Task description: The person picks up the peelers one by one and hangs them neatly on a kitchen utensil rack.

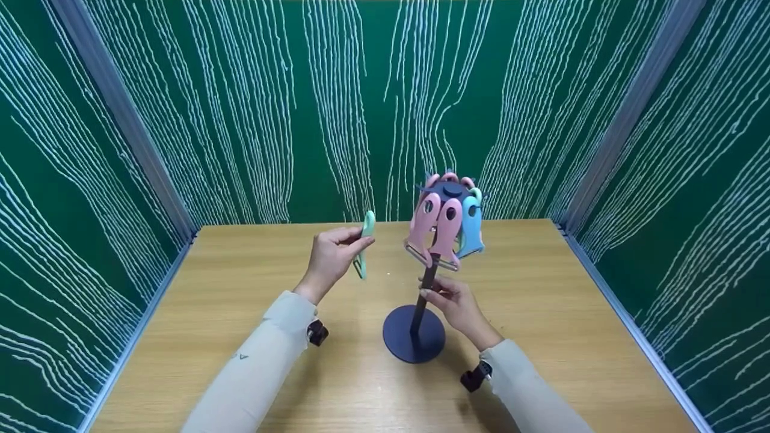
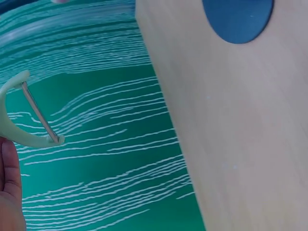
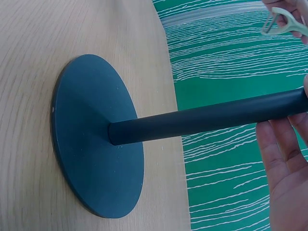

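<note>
In the head view my left hand (image 1: 332,257) pinches a light green peeler (image 1: 368,224) by its handle, blade end down, above the table left of a dark stand. That peeler's forked head and metal blade (image 2: 41,113) show in the left wrist view. My right hand (image 1: 455,304) grips the post (image 3: 207,117) of the stand below its top. From the stand's round rack (image 1: 452,191) hang several pink peelers (image 1: 446,231), a blue peeler (image 1: 473,225) and a green one (image 1: 475,193) partly hidden behind it. The stand's round base (image 3: 96,139) rests on the wood.
The stand is on a wooden table (image 1: 240,337) right of centre. Green walls (image 1: 385,120) with wavy white lines enclose the back and both sides, with metal rails (image 1: 129,120) at the corners. Each wrist wears a small black camera (image 1: 317,332).
</note>
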`<state>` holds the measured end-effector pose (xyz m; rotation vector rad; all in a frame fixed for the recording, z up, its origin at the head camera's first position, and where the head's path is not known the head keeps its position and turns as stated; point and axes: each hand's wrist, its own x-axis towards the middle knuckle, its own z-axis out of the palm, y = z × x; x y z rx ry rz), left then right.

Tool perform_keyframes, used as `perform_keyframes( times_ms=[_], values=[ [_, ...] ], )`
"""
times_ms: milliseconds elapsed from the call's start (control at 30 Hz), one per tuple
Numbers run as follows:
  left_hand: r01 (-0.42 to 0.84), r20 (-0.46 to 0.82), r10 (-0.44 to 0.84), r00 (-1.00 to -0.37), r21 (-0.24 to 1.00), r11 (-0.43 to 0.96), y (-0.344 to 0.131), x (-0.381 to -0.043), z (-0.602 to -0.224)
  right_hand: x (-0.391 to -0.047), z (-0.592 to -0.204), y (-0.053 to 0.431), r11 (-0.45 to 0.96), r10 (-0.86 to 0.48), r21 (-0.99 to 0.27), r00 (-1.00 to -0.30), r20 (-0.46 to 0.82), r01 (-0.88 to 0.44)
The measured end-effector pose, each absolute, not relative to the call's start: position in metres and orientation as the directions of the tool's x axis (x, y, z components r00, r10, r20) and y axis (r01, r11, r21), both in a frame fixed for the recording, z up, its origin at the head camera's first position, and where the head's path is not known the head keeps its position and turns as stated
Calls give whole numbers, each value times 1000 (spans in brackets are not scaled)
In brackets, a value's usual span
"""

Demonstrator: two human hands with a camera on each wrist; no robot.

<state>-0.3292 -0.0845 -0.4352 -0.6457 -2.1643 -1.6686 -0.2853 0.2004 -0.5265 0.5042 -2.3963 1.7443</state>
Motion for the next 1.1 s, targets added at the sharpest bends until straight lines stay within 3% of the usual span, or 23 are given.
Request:
perform_keyframes(
  times_ms=[1100],
  values=[
    [589, 554, 232, -800, 798, 125, -69, -316, -352, -289, -531, 201, 240, -182, -892, -920, 346, -383]
  ],
)
